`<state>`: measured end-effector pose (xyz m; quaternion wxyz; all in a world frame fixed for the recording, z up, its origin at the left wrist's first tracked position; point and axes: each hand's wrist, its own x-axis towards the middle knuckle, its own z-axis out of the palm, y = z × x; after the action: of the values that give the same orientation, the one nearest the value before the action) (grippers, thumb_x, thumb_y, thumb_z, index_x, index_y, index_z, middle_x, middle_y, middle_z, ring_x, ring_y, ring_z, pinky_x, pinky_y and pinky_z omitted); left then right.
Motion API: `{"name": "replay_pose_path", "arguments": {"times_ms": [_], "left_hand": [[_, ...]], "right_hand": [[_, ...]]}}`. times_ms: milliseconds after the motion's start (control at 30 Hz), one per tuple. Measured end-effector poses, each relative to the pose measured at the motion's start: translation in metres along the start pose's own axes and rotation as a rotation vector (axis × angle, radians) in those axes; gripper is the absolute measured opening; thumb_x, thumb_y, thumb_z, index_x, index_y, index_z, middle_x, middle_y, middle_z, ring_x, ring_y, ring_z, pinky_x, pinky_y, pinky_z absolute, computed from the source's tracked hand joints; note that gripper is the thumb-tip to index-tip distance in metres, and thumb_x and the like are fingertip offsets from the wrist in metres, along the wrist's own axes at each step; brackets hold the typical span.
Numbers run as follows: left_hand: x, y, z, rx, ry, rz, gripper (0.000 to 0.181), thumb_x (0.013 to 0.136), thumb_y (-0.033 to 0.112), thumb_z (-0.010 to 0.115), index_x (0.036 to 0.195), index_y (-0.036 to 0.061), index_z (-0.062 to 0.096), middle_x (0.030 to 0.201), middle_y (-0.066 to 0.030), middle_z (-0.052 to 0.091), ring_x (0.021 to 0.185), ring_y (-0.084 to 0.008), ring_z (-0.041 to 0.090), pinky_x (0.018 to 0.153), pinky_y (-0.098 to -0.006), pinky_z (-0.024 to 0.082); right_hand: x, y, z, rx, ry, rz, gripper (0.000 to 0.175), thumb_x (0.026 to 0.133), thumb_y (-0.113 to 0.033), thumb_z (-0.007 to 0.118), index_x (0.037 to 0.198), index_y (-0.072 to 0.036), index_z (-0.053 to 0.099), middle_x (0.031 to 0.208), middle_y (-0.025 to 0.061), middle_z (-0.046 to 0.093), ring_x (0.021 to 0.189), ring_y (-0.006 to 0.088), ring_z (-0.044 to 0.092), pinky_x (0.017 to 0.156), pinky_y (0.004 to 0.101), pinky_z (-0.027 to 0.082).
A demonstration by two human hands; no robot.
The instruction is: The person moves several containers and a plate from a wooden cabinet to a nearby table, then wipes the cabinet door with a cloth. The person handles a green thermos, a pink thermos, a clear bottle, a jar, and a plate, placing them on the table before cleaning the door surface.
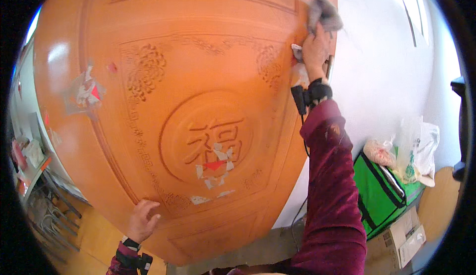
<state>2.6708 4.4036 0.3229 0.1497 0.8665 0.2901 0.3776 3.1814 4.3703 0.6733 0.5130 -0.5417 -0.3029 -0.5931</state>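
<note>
My right hand (317, 50) reaches up to the right edge of an orange door (208, 74) with a carved panel. It is closed on a grey cloth (324, 13), blurred, pressed against the door; a smaller end of cloth shows left of the hand. Part of a metal door handle (330, 67) shows beside the wrist. My left hand (144, 219) is at the lower left of the door, fingers apart and curled, holding nothing. Torn paper remnants with a red scrap (215, 165) stick to the round carved character, and another torn patch (86, 93) is on the left.
A green insulated box (379, 197) with plastic bags (409, 156) on top stands at the right by the white wall (379, 70). Below it is a cardboard box (383, 251). A table (39, 174) holding items stands far left. A black cable hangs from my right wrist.
</note>
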Motion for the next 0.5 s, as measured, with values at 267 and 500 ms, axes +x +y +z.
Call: {"name": "replay_pose_path", "arguments": {"times_ms": [267,500], "left_hand": [[-0.004,-0.017,0.011,0.011,-0.004,0.081,0.029,0.074,0.008,0.066,0.102,0.0053,0.060,0.100,-0.0142,0.055,0.097,-0.0334,0.053,0.084,-0.0398,0.045],[-0.005,-0.020,0.013,0.090,-0.024,0.153,0.028,0.076,0.009,0.064,0.102,0.0037,0.059,0.101,-0.0160,0.055,0.099,-0.0350,0.052,0.087,-0.0423,0.043]], "right_hand": [[0.019,-0.172,-0.001,0.281,0.149,-0.455,0.032,0.075,-0.006,0.054,0.105,-0.010,0.064,0.098,0.0140,0.062,0.093,0.0347,0.056,0.083,0.0461,0.043],[-0.087,-0.293,-0.060,0.705,-0.081,-1.179,0.015,0.071,-0.014,0.057,0.085,-0.017,0.061,0.109,0.0019,0.053,0.100,0.0232,0.048,0.083,0.0385,0.041]]}}
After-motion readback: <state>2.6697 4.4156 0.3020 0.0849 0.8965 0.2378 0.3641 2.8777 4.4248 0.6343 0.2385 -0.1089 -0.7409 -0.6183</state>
